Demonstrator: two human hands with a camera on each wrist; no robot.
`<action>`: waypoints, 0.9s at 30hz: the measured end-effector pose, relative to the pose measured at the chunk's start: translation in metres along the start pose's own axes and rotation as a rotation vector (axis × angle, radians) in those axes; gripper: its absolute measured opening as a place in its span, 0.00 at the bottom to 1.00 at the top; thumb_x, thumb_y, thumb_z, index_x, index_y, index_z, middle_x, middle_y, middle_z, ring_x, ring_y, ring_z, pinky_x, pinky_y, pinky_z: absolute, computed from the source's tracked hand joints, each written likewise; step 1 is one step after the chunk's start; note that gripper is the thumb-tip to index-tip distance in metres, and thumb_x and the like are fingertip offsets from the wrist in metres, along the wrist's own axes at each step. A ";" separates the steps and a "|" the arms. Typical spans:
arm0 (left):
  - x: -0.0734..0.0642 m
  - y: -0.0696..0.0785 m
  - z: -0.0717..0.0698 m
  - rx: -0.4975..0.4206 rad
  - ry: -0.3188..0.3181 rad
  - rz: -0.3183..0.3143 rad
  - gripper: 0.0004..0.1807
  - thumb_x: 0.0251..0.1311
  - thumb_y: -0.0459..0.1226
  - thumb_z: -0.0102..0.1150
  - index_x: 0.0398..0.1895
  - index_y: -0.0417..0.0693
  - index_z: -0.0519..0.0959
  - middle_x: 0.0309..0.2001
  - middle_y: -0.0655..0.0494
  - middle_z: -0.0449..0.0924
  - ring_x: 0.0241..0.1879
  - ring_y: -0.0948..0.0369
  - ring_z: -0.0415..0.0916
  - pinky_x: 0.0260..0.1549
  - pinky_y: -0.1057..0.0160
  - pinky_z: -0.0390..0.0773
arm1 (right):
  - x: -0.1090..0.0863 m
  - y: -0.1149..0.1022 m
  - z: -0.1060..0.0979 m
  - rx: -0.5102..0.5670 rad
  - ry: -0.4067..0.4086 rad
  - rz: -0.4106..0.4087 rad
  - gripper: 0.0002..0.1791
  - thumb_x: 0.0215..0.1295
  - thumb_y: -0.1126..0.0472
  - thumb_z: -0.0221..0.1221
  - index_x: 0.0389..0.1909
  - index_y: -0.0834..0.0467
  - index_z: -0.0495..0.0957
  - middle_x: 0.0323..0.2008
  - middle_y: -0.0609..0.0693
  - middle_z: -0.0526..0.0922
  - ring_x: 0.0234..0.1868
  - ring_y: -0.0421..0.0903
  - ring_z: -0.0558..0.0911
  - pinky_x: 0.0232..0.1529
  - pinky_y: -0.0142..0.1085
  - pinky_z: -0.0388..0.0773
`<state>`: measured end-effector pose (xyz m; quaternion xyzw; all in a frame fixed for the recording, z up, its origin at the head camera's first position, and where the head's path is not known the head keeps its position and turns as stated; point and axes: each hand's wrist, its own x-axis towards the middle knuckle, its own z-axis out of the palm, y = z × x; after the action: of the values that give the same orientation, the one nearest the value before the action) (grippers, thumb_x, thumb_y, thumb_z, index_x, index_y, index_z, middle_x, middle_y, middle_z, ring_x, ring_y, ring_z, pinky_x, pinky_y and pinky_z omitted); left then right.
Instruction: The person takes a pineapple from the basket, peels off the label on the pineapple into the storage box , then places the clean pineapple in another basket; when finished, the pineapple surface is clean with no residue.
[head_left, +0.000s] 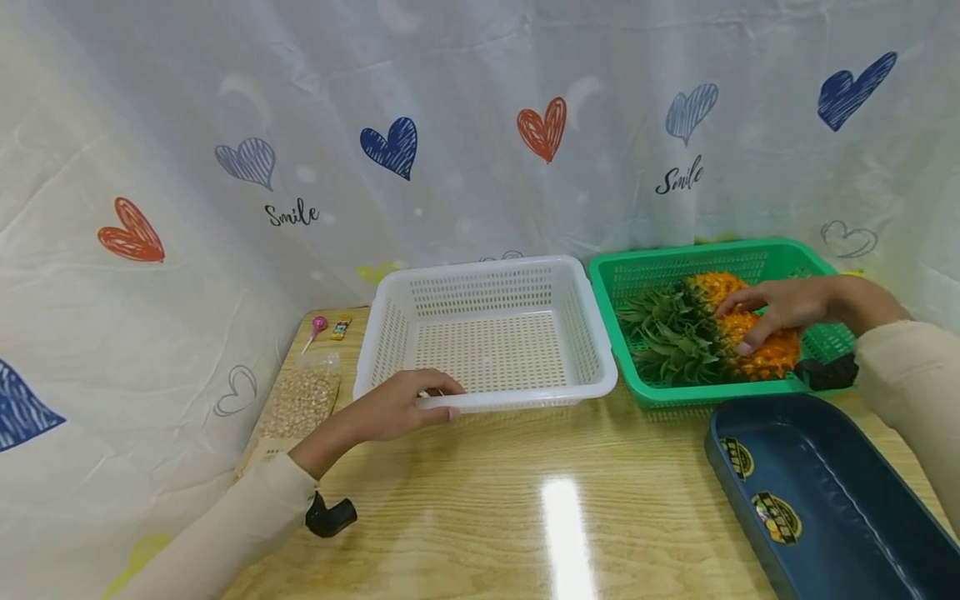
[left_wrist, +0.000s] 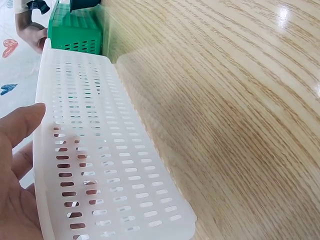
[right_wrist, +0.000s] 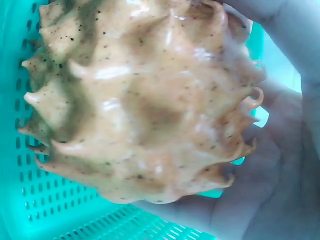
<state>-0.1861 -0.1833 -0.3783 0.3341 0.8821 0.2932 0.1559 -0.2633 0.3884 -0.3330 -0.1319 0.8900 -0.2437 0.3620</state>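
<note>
My left hand (head_left: 397, 407) holds the near rim of a white slotted plastic basket (head_left: 525, 397), toward its left corner. In the left wrist view the thumb (left_wrist: 25, 122) lies on the outer side of that rim and the other fingers are over the inside. On the right, my right hand (head_left: 791, 305) grips the nearer of two orange pineapples (head_left: 776, 352) with leafy green crowns, lying in a green basket (head_left: 626, 362). Behind it lies the other pineapple (head_left: 716, 287), partly covered by my fingers. Up close, the right wrist view shows the gripped fruit's spiky skin (right_wrist: 150, 110) against my palm.
A dark blue tray (head_left: 825, 492) stands at the front right, near the green basket. Left of the white basket lie a lollipop (head_left: 319, 324), a small wrapped candy (head_left: 341, 328) and a clear bag of pale kernels (head_left: 300, 404). A printed curtain (head_left: 465, 208) hangs behind.
</note>
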 end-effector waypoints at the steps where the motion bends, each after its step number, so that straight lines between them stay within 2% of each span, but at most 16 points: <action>1: 0.000 0.000 0.000 0.000 -0.001 -0.001 0.21 0.70 0.53 0.58 0.60 0.55 0.79 0.57 0.59 0.80 0.52 0.60 0.77 0.54 0.52 0.77 | 0.000 0.000 0.000 0.008 -0.010 0.008 0.46 0.64 0.50 0.67 0.75 0.65 0.56 0.72 0.78 0.47 0.56 0.62 0.73 0.40 0.45 0.78; 3: 0.000 0.000 -0.001 0.004 -0.001 0.000 0.21 0.70 0.53 0.58 0.60 0.55 0.79 0.57 0.59 0.80 0.52 0.60 0.77 0.54 0.52 0.77 | 0.001 -0.001 -0.001 0.018 -0.027 0.018 0.47 0.64 0.50 0.66 0.75 0.65 0.54 0.72 0.79 0.46 0.53 0.58 0.73 0.38 0.45 0.77; 5: 0.000 0.000 -0.001 0.006 0.000 0.002 0.21 0.70 0.53 0.58 0.60 0.55 0.79 0.57 0.59 0.80 0.52 0.60 0.77 0.54 0.52 0.77 | 0.001 -0.002 -0.002 0.020 -0.043 0.022 0.47 0.64 0.51 0.66 0.75 0.65 0.54 0.72 0.79 0.45 0.52 0.58 0.73 0.37 0.44 0.76; 7: 0.001 0.000 -0.001 0.008 0.000 0.003 0.21 0.70 0.52 0.58 0.59 0.54 0.80 0.57 0.59 0.80 0.52 0.60 0.77 0.54 0.52 0.77 | 0.002 -0.003 -0.002 0.029 -0.052 0.027 0.47 0.64 0.51 0.67 0.76 0.65 0.54 0.72 0.78 0.45 0.44 0.59 0.73 0.35 0.44 0.74; 8: 0.001 0.000 -0.001 0.010 0.000 0.003 0.21 0.70 0.52 0.58 0.59 0.55 0.80 0.57 0.59 0.80 0.52 0.60 0.77 0.54 0.52 0.77 | 0.002 -0.003 -0.002 0.026 -0.054 0.026 0.47 0.64 0.51 0.67 0.76 0.65 0.54 0.73 0.78 0.45 0.44 0.59 0.72 0.35 0.44 0.74; 10: 0.001 0.000 -0.002 0.013 -0.002 0.005 0.20 0.70 0.52 0.58 0.59 0.55 0.80 0.57 0.59 0.80 0.52 0.60 0.77 0.54 0.52 0.77 | 0.002 -0.002 -0.002 0.015 -0.064 0.027 0.47 0.65 0.50 0.67 0.76 0.65 0.54 0.73 0.79 0.43 0.49 0.70 0.73 0.40 0.49 0.77; 11: 0.002 0.000 -0.002 0.013 -0.002 0.006 0.20 0.70 0.52 0.58 0.59 0.55 0.80 0.57 0.59 0.80 0.52 0.60 0.77 0.54 0.52 0.77 | 0.002 -0.001 -0.002 0.017 -0.070 0.033 0.47 0.65 0.50 0.66 0.76 0.65 0.53 0.73 0.80 0.42 0.50 0.72 0.72 0.41 0.51 0.78; 12: 0.002 0.000 -0.002 0.013 -0.003 0.006 0.20 0.70 0.52 0.58 0.59 0.55 0.80 0.57 0.59 0.80 0.52 0.60 0.77 0.54 0.52 0.77 | 0.001 0.000 -0.002 0.014 -0.075 0.039 0.48 0.65 0.50 0.66 0.76 0.65 0.53 0.73 0.81 0.41 0.55 0.78 0.68 0.43 0.55 0.78; 14: 0.001 0.000 -0.001 0.013 -0.004 0.008 0.21 0.70 0.52 0.58 0.59 0.55 0.80 0.56 0.59 0.80 0.52 0.60 0.77 0.53 0.52 0.77 | 0.000 0.002 -0.002 -0.001 -0.075 0.040 0.47 0.66 0.49 0.65 0.77 0.65 0.53 0.73 0.82 0.39 0.67 0.84 0.54 0.48 0.60 0.78; 15: 0.001 0.000 -0.001 0.012 -0.003 0.009 0.21 0.70 0.53 0.58 0.59 0.55 0.80 0.56 0.59 0.80 0.52 0.60 0.77 0.53 0.52 0.77 | 0.000 0.002 -0.002 -0.001 -0.075 0.040 0.47 0.67 0.49 0.65 0.77 0.65 0.53 0.72 0.82 0.38 0.69 0.84 0.47 0.49 0.61 0.78; 20: 0.000 0.000 -0.001 0.011 -0.001 0.011 0.21 0.70 0.54 0.58 0.59 0.55 0.80 0.56 0.59 0.81 0.51 0.61 0.77 0.53 0.53 0.77 | -0.003 0.004 0.000 0.005 -0.045 0.033 0.45 0.68 0.48 0.63 0.76 0.65 0.54 0.72 0.82 0.40 0.69 0.83 0.51 0.46 0.58 0.80; 27: 0.001 0.001 -0.001 0.008 -0.001 0.010 0.21 0.70 0.53 0.58 0.59 0.55 0.80 0.55 0.60 0.81 0.51 0.61 0.78 0.52 0.54 0.77 | -0.004 -0.001 0.005 -0.044 0.001 0.036 0.46 0.67 0.45 0.63 0.76 0.66 0.55 0.72 0.81 0.47 0.67 0.82 0.58 0.46 0.62 0.78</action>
<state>-0.1865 -0.1826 -0.3770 0.3390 0.8816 0.2902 0.1534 -0.2567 0.3877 -0.3328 -0.1238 0.8976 -0.2174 0.3629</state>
